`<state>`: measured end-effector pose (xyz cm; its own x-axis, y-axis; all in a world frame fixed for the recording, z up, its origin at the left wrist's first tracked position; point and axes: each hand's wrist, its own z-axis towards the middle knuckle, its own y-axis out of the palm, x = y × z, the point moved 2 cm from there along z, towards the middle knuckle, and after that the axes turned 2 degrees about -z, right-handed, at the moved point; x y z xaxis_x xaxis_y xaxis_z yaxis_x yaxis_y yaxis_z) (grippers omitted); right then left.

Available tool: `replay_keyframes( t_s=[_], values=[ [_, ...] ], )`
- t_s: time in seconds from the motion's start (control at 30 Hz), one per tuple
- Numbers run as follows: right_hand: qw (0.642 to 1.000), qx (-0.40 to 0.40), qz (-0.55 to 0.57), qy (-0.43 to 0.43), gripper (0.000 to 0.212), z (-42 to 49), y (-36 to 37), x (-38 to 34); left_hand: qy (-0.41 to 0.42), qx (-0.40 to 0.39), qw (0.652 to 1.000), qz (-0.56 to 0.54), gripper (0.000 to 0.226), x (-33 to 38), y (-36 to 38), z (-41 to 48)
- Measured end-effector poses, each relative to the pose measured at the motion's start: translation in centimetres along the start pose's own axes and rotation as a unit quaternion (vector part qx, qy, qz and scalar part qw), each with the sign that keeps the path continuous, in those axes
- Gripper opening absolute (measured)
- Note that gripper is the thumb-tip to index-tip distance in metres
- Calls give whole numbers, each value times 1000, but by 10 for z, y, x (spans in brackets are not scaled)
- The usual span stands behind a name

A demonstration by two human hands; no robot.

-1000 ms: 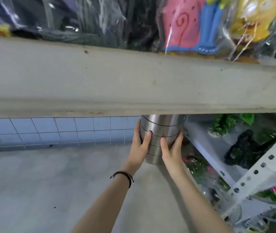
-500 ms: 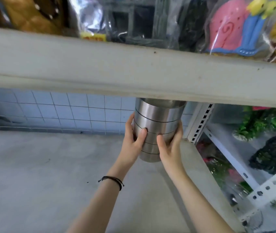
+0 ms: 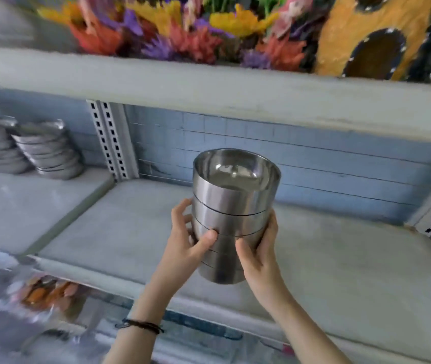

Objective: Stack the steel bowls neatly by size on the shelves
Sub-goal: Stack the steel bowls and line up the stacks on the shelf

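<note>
So from my end: dead centre of the frame there's the stack of steel bowls (image 3: 235, 206), upright, open side up. My left hand (image 3: 190, 240) curls round its left side, thumb on the front, and my right hand (image 3: 259, 248) grips the lower right. It's over the grey shelf (image 3: 340, 258); can't tell if it's touching. Two bowl piles (image 3: 49, 151) sit far left.

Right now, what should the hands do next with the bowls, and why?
Probably set the bowl stack down on the shelf board behind it. The left hand and right hand grip its sides, and it seems to hang just above the board's front.
</note>
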<state>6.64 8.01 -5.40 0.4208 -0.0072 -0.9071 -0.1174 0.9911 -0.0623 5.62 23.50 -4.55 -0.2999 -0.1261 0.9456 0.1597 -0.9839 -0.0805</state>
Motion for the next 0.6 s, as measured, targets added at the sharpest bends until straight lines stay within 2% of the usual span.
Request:
replay_keyframes(
  t_s=[0.3,0.47,0.6],
  values=[
    [992,-105,63,26,109,0,173,-21,-6,66,997,43,71,9,-174,-30],
    [985,-148,78,29,111,12,247,-27,-10,107,993,52,50,10,-243,-32],
    [980,-178,85,21,113,25,302,-31,-9,140,989,47,54,8,-295,-28]
  ],
)
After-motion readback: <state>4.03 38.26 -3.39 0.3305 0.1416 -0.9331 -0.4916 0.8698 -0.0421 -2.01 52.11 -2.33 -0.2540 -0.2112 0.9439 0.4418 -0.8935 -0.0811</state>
